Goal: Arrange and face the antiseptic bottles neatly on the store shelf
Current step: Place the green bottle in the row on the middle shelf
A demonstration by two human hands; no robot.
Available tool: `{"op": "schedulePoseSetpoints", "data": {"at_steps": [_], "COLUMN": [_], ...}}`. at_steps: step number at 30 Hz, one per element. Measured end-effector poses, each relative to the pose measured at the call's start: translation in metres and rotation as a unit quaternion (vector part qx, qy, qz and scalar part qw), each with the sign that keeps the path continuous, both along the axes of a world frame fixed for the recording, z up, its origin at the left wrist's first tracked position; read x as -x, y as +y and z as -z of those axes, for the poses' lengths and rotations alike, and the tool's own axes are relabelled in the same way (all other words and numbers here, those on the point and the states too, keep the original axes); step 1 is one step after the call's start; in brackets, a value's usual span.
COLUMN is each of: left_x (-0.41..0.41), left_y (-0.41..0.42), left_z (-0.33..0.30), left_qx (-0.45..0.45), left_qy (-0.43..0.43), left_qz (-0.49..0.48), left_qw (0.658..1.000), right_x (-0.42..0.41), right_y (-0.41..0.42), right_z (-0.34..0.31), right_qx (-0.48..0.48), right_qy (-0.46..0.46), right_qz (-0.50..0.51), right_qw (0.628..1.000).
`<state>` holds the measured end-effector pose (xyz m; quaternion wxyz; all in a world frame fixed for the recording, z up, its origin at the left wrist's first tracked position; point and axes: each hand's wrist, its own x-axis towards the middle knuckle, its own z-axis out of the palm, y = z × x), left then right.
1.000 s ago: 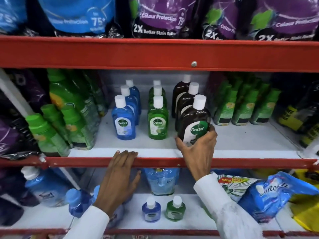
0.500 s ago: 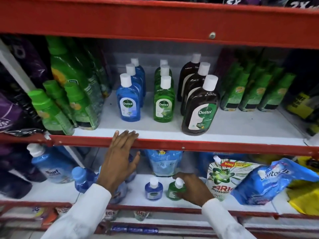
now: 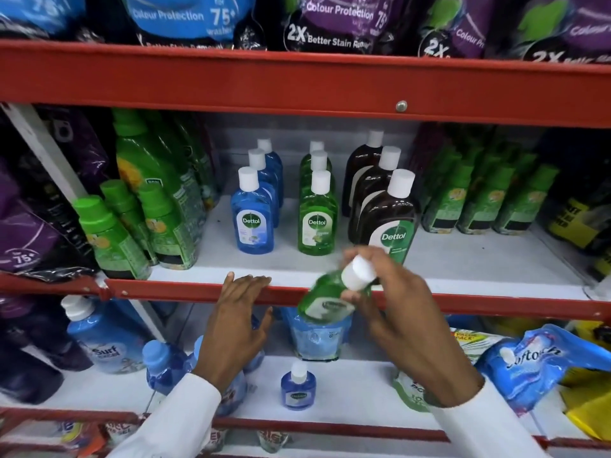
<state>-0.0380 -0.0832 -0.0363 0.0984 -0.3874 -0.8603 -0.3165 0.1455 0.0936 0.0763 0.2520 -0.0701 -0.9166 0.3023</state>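
Note:
On the white middle shelf point(image 3: 463, 259) stand three rows of Dettol antiseptic bottles: blue point(image 3: 252, 223), green point(image 3: 318, 223) and brown point(image 3: 386, 223), labels facing out. My right hand point(image 3: 403, 312) holds a small green Dettol bottle point(image 3: 327, 299) tilted, its white cap up to the right, in front of the shelf's red edge point(image 3: 165, 289). My left hand point(image 3: 238, 319) rests with spread fingers on that red edge, holding nothing. A small blue Dettol bottle point(image 3: 298, 390) stands alone on the lower shelf.
Green-capped detergent bottles point(image 3: 142, 226) crowd the left of the middle shelf, and darker green bottles point(image 3: 479, 203) the right. Purple and blue pouches point(image 3: 330, 21) fill the top shelf. On the lower shelf lie a Surf bottle point(image 3: 102, 342), blue refill pouches point(image 3: 529, 361) and a clear pouch point(image 3: 317, 338).
My right hand let go of the front brown bottle, dropped to the lower shelf, gripped the small green bottle and lifted it up to the middle shelf's edge. My left hand stayed put.

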Motion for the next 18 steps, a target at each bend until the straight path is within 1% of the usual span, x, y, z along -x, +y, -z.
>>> {"op": "schedulePoseSetpoints", "data": {"at_steps": [2,4,8,11,14,18], "left_x": [0.000,0.000,0.001,0.002,0.004,0.003], "left_y": [0.001,0.001,0.001,0.001,0.002,-0.001], "left_z": [0.000,0.000,0.000,-0.001,-0.002,-0.002], "left_qx": [-0.001,0.002,0.002,-0.006,-0.009,0.003], "left_qy": [-0.001,0.000,-0.005,-0.012,-0.011,-0.008], "left_qz": [-0.002,-0.003,-0.007,-0.006,0.004,0.009], "left_qw": [1.000,1.000,1.000,1.000,1.000,1.000], "right_x": [0.013,0.034,0.078,0.100,0.115,0.121], "right_y": [0.000,0.004,0.016,0.024,0.033,0.035], "right_z": [-0.026,-0.038,-0.035,-0.030,-0.031,-0.032], "right_qx": [-0.007,-0.030,-0.086,-0.098,-0.106,-0.100], "right_qy": [0.033,0.033,-0.017,-0.064,-0.080,-0.070], "right_qz": [-0.005,-0.009,-0.002,0.013,0.019,-0.004], "right_qw": [0.999,0.999,0.996,0.993,0.991,0.993]}}
